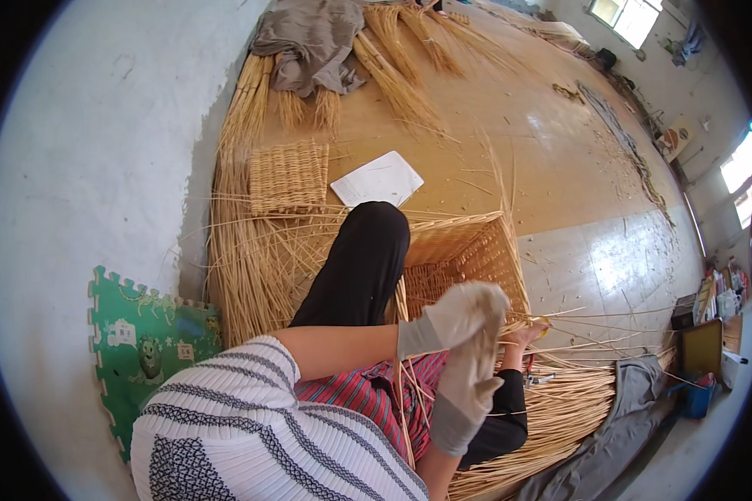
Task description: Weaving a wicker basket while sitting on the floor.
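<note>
My left hand [468, 311], in a pale work glove with a grey cuff, reaches across from the left. Its fingers are closed by the fingertips of my right hand [464, 397]; whatever they hold is hidden. My right hand, in a matching glove, comes up from below with its fingers stretched out and its thumb apart; its fingertips are partly covered. Both hands touch each other at the near right corner of a woven wicker basket [480, 259]. That basket lies tipped, its hollow side facing me, beside my bent knee [368, 250]. Loose wicker rods [572, 314] stick out rightward from its corner.
A finished-looking wicker piece [288, 178] and a white board [378, 179] lie ahead. Wicker bundles [393, 79] and a grey cloth [305, 42] are farther off. More rods [572, 401] lie right; a green foam mat [146, 342] leans on the left wall.
</note>
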A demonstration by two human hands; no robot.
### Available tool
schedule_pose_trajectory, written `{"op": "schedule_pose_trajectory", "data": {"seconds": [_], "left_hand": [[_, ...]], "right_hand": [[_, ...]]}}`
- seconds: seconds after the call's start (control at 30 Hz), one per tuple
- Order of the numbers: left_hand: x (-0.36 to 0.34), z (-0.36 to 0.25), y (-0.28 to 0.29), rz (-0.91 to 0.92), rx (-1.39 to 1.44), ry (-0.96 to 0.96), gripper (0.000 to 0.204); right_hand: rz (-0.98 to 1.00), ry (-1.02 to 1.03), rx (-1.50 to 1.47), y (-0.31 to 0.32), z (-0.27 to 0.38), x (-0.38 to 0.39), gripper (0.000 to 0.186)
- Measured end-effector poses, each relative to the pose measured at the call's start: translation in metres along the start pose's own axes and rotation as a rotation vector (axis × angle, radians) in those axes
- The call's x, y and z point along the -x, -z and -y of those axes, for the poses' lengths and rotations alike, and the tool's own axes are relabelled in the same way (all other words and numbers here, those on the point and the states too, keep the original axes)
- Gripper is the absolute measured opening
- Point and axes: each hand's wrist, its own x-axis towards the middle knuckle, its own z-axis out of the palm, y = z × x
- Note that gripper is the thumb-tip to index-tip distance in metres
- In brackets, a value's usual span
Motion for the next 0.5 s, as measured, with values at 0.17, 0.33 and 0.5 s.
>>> {"op": "schedule_pose_trajectory", "data": {"seconds": [0.17, 0.33, 0.5], "left_hand": [[0.015, -0.030, 0.008, 0.765, -0.544, -0.567, 0.022], [0.010, -0.024, 0.003, 0.811, -0.722, -0.601, 0.021], [-0.028, -0.030, 0.038, 0.140, 0.001, -0.053, 0.006]], "right_hand": [[-0.116, -0.064, 0.588, 0.067, 0.007, 0.012, 0.042], [-0.093, 0.174, 0.598, 0.025, -0.005, 0.006, 0.046], [-0.109, -0.036, 0.689, -0.013, 0.014, 0.008, 0.051]]}}
